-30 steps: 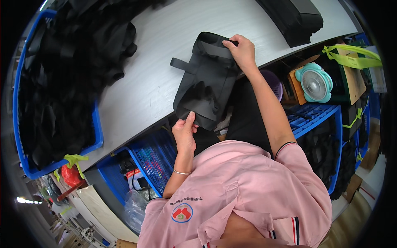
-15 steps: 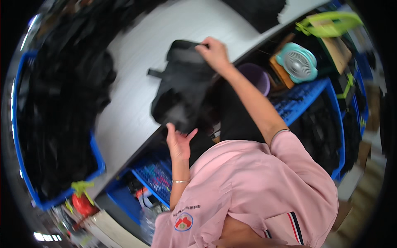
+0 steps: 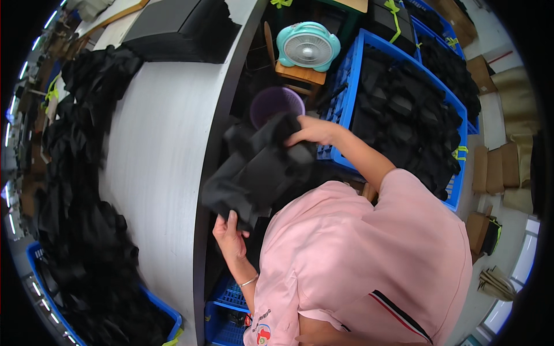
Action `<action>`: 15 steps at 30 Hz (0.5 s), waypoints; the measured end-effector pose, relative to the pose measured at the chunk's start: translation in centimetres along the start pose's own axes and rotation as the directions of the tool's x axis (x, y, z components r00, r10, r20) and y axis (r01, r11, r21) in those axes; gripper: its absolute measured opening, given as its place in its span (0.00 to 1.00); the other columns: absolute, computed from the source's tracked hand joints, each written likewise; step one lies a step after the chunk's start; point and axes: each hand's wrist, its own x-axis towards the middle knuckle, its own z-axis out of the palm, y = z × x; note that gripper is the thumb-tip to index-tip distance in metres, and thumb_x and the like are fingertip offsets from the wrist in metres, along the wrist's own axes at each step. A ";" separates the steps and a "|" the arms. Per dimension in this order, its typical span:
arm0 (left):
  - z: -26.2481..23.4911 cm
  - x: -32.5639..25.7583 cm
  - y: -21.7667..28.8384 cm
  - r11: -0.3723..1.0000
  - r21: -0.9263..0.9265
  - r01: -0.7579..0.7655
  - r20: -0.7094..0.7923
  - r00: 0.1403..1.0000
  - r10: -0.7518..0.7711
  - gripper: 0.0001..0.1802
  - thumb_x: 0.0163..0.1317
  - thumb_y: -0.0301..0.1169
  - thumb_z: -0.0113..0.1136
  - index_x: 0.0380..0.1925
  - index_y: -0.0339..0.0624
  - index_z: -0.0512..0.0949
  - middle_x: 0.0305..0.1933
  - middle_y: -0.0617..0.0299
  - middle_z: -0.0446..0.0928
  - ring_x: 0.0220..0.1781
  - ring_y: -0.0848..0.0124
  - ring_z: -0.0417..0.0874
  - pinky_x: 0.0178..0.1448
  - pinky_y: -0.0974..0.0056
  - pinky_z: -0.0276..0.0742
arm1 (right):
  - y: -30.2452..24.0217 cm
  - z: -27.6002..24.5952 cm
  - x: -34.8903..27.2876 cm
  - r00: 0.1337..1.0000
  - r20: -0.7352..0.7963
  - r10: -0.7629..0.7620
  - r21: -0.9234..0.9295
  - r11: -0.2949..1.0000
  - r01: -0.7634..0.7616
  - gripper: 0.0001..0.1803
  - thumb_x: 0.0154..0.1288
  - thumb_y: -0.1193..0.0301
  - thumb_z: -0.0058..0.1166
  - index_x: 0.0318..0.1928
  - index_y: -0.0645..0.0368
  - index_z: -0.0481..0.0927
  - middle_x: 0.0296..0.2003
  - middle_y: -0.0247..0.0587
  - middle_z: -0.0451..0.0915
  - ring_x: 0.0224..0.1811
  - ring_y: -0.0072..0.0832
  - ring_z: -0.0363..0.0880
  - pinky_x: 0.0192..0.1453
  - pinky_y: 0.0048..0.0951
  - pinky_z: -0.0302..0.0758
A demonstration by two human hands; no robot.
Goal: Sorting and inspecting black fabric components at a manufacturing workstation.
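A limp black fabric piece [image 3: 257, 173], bag-like and folded on itself, hangs between my hands just off the right edge of the white table [image 3: 156, 144]. My right hand [image 3: 314, 130] pinches its upper right corner, with the fingertips partly behind the cloth. At its lower left end, my left hand [image 3: 232, 236] grips the edge between thumb and fingers, a bracelet on that wrist. The cloth is slightly blurred, so its exact kind cannot be made out.
A blue crate [image 3: 356, 75] full of black pieces stands to the right. Beyond my hands are a purple bin [image 3: 277, 104] and a turquoise fan [image 3: 309, 49] on a wooden stool. Black pieces [image 3: 86, 230] heap along the table's left side, above another blue crate [image 3: 167, 308].
My view and body have turned right, toward the blue crate. Both hands have carried the black fabric piece from above the table to beyond its edge, and it is now more crumpled.
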 end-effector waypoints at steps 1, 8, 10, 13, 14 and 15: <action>0.6 0.7 -0.6 0.996 -0.062 -0.066 0.114 0.991 0.072 0.22 0.70 0.28 0.59 0.62 0.34 0.73 0.42 0.58 0.84 0.24 0.77 0.82 0.25 0.72 0.78 | 1.4 -2.3 -1.2 0.991 -0.128 -0.050 0.087 0.994 0.061 0.21 0.58 0.76 0.66 0.54 0.65 0.81 0.48 0.39 0.84 0.48 0.28 0.82 0.56 0.30 0.77; 1.9 1.5 -1.0 0.995 0.025 -0.101 0.024 0.995 0.101 0.25 0.73 0.34 0.57 0.65 0.34 0.71 0.58 0.53 0.81 0.36 0.74 0.86 0.37 0.72 0.81 | 13.5 -22.2 -8.0 0.708 -0.394 -0.586 0.781 0.192 0.594 0.15 0.71 0.69 0.44 0.49 0.62 0.81 0.48 0.43 0.85 0.50 0.37 0.84 0.53 0.40 0.82; 1.5 2.2 -1.6 0.996 0.081 -0.025 0.067 0.998 0.019 0.24 0.72 0.35 0.58 0.64 0.35 0.72 0.57 0.53 0.81 0.41 0.73 0.86 0.40 0.71 0.81 | 15.2 -29.0 -11.8 0.538 -0.825 -0.175 0.489 0.257 0.834 0.18 0.72 0.71 0.41 0.55 0.62 0.79 0.53 0.48 0.83 0.54 0.40 0.82 0.59 0.43 0.81; 0.7 2.3 -1.7 0.995 0.100 -0.029 0.011 1.000 0.029 0.23 0.71 0.35 0.60 0.62 0.36 0.75 0.56 0.56 0.81 0.45 0.72 0.85 0.43 0.71 0.81 | 14.1 -30.1 -10.3 0.362 -0.925 0.112 0.379 0.281 0.882 0.22 0.74 0.67 0.50 0.64 0.62 0.72 0.62 0.47 0.75 0.64 0.45 0.73 0.68 0.49 0.75; 0.8 2.7 -1.7 0.997 0.067 -0.030 0.036 0.999 0.028 0.22 0.71 0.35 0.60 0.61 0.36 0.75 0.56 0.56 0.81 0.45 0.73 0.85 0.43 0.71 0.81 | 14.1 -32.2 -12.0 0.344 -0.907 0.244 0.417 0.395 0.819 0.24 0.72 0.66 0.56 0.63 0.63 0.71 0.60 0.48 0.75 0.63 0.47 0.73 0.65 0.49 0.78; 0.5 2.6 -1.6 0.996 0.062 -0.064 0.012 0.998 0.064 0.22 0.71 0.34 0.60 0.61 0.36 0.75 0.56 0.56 0.81 0.45 0.73 0.85 0.43 0.70 0.81 | 13.9 -31.0 -9.6 0.258 -0.866 0.429 0.464 0.496 0.734 0.24 0.71 0.65 0.57 0.63 0.64 0.72 0.58 0.49 0.76 0.61 0.46 0.74 0.60 0.47 0.81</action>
